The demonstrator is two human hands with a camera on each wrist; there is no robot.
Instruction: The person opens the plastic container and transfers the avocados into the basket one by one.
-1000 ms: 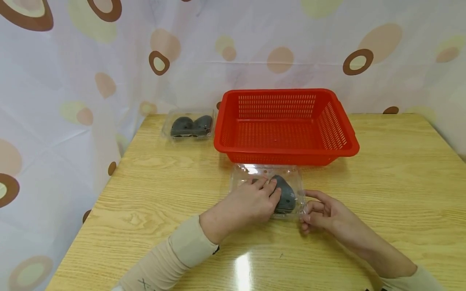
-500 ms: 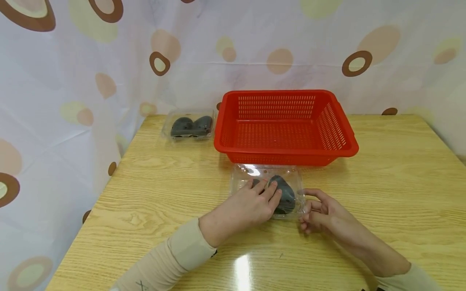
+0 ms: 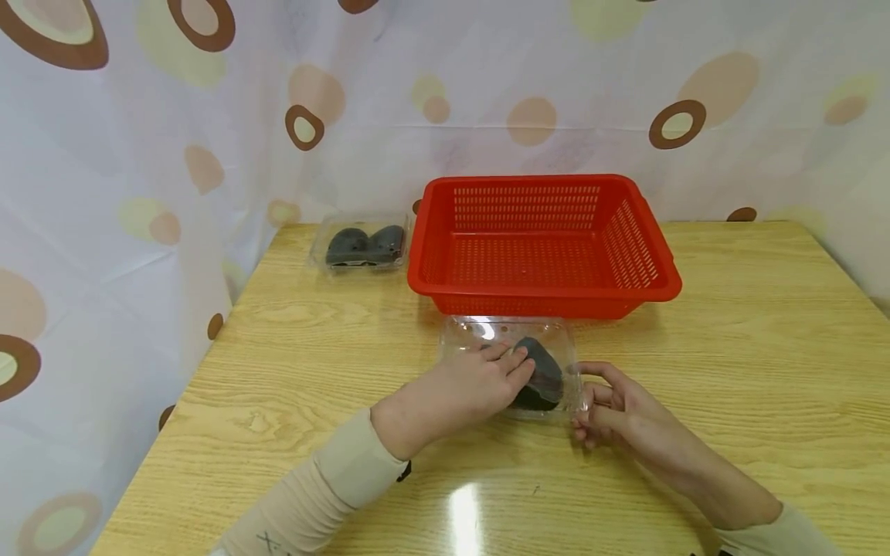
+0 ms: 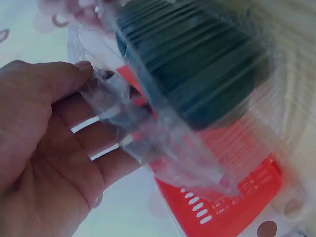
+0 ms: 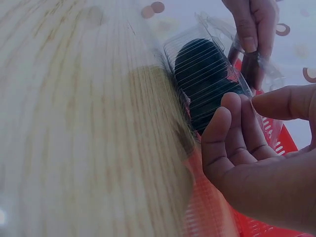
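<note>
A clear plastic box [image 3: 507, 328] lies just in front of the red basket. Inside are dark grey rounded pieces [image 3: 545, 371], one partly covered by a hand. My left hand [image 3: 473, 390] reaches across the box's left part, fingertips over the plastic; in the left wrist view, its thumb and fingers lie on either side of a thin clear plastic edge [image 4: 143, 136]. My right hand [image 3: 626, 413] grips the front right corner of the box between thumb and curled fingers. Whether the lid is fully closed, I cannot tell.
The red plastic basket [image 3: 542, 292] has slotted walls and stands at the back middle. Left of it sits a second clear box [image 3: 321, 251] holding two similar dark pieces. Everything stands on a wood-grain table [image 3: 292, 340], with a patterned curtain [image 3: 487, 69] behind.
My left hand has shifted slightly left over the box. More of the dark lower part of the right piece shows. My right hand has stayed nearly still on the corner.
</note>
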